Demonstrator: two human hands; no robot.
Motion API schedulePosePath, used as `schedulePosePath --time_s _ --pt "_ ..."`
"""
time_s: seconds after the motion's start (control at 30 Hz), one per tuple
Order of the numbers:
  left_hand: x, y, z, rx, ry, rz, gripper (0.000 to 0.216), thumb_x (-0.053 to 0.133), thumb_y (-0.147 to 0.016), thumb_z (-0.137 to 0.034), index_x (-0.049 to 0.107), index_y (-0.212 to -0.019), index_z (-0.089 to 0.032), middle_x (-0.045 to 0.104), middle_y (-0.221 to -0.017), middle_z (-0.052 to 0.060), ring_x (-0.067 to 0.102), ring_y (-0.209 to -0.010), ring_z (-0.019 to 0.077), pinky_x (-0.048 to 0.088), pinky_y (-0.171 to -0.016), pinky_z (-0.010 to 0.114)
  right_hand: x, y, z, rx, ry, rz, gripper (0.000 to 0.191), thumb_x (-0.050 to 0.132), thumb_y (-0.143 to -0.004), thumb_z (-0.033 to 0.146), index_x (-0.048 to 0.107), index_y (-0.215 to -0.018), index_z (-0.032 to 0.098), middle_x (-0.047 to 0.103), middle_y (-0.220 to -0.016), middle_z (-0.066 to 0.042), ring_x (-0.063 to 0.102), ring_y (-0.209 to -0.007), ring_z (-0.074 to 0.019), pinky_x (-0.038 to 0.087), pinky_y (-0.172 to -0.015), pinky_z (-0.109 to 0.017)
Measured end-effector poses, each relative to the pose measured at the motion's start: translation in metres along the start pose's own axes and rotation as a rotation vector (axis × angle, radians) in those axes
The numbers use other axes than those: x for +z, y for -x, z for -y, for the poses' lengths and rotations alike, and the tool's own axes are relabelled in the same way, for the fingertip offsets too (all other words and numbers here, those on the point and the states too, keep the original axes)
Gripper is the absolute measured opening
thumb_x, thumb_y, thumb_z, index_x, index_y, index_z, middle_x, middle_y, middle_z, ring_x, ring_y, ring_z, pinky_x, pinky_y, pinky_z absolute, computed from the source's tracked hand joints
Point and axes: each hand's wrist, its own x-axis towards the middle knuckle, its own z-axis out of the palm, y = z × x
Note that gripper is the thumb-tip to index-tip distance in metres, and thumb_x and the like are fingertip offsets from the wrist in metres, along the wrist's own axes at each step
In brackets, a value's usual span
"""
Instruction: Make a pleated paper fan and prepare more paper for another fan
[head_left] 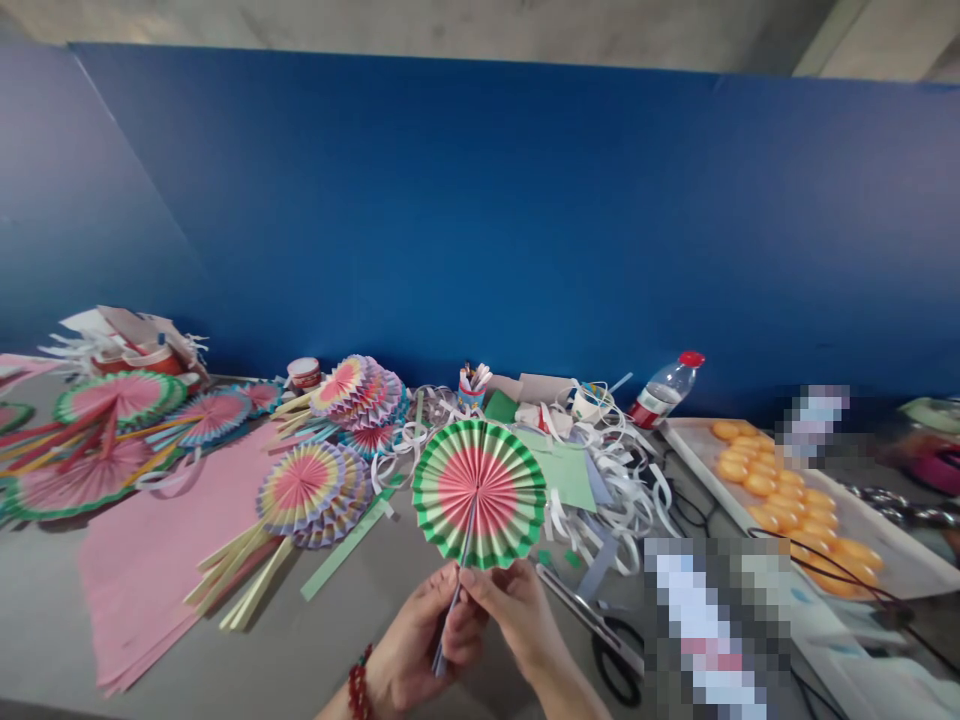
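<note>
I hold a round pleated paper fan (478,493), pink in the middle with green and white striped edges, upright above the table. My left hand (420,645), with a red bead bracelet at the wrist, is closed round the fan's stick handles from below. My right hand (514,610) pinches the same handles just under the fan's rim. Both hands touch each other at the sticks.
Finished fans (311,490) lie in piles (360,390) to the left on pink paper sheets (161,545). White paper strips (615,480), a cup of pens (471,385), a bottle (664,388), scissors (600,630) and a tray of orange pieces (787,490) lie right. A blue partition (480,220) stands behind.
</note>
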Motion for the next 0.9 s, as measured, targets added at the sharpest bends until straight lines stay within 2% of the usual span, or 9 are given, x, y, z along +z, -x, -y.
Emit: schedulePosePath --time_s 0.2,0.33,0.43,0.53,0.63,0.8,0.9 --pt "0.001 0.004 0.001 -0.061 0.047 0.050 0.030 0.083 -0.078 -0.031 0.058 -0.081 -0.013 0.034 -0.058 -0.008 0.030 -0.048 0.0019 0.019 -0.042 0.010 0.002 0.000 -0.004 0.015 -0.163 -0.052 0.033 0.090 -0.060 0.041 0.070 -0.067 0.016 0.066 -0.061 -0.002 0.059 -0.056 -0.0133 0.049 -0.058 -0.025" --pt "0.000 0.006 0.000 -0.086 0.030 0.096 0.026 0.081 -0.080 -0.029 0.062 -0.084 -0.012 0.036 -0.058 -0.008 0.022 -0.042 -0.0003 0.017 -0.038 0.010 0.002 -0.005 -0.003 -0.012 -0.247 -0.041 0.031 0.092 -0.059 0.038 0.073 -0.072 0.017 0.068 -0.066 -0.002 0.061 -0.059 -0.0142 0.050 -0.062 -0.026" --pt "-0.002 0.004 0.001 -0.046 0.053 0.087 0.025 0.082 -0.078 -0.026 0.063 -0.084 -0.012 0.037 -0.057 -0.009 0.018 -0.041 -0.0015 0.016 -0.037 0.009 0.001 -0.007 -0.009 0.035 -0.306 0.008 0.029 0.089 -0.064 0.039 0.076 -0.078 0.017 0.071 -0.074 -0.005 0.065 -0.070 -0.0157 0.051 -0.074 -0.028" --pt "-0.003 0.001 0.003 -0.040 0.089 0.083 0.025 0.084 -0.077 -0.025 0.063 -0.083 -0.012 0.037 -0.056 -0.009 0.018 -0.040 -0.0018 0.015 -0.036 0.008 -0.001 -0.007 -0.020 0.092 -0.339 0.091 0.027 0.085 -0.071 0.042 0.077 -0.080 0.018 0.070 -0.074 -0.004 0.061 -0.060 -0.0126 0.051 -0.071 -0.028" --pt "-0.004 0.000 0.006 -0.062 0.116 0.097 0.025 0.082 -0.079 -0.026 0.062 -0.081 -0.012 0.038 -0.056 -0.009 0.018 -0.040 -0.0018 0.015 -0.036 0.008 -0.004 -0.006 -0.026 0.114 -0.361 0.119 0.022 0.084 -0.073 0.040 0.077 -0.076 0.019 0.070 -0.076 -0.004 0.060 -0.061 -0.0120 0.050 -0.072 -0.028" --pt "-0.003 0.002 0.010 -0.097 0.114 0.149 0.025 0.078 -0.083 -0.030 0.061 -0.084 -0.011 0.040 -0.058 -0.008 0.024 -0.044 0.0010 0.020 -0.039 0.011 -0.004 -0.011 -0.021 0.044 -0.359 0.134 0.027 0.085 -0.070 0.042 0.072 -0.065 0.019 0.061 -0.069 -0.001 0.060 -0.075 -0.0152 0.046 -0.095 -0.034" --pt "-0.002 0.003 0.012 -0.107 0.088 0.209 0.026 0.076 -0.085 -0.032 0.059 -0.083 -0.012 0.038 -0.057 -0.007 0.025 -0.045 0.0027 0.024 -0.042 0.014 -0.003 -0.014 -0.021 0.001 -0.360 0.115 0.029 0.083 -0.071 0.043 0.069 -0.062 0.020 0.057 -0.068 0.001 0.057 -0.072 -0.0141 0.043 -0.098 -0.036"
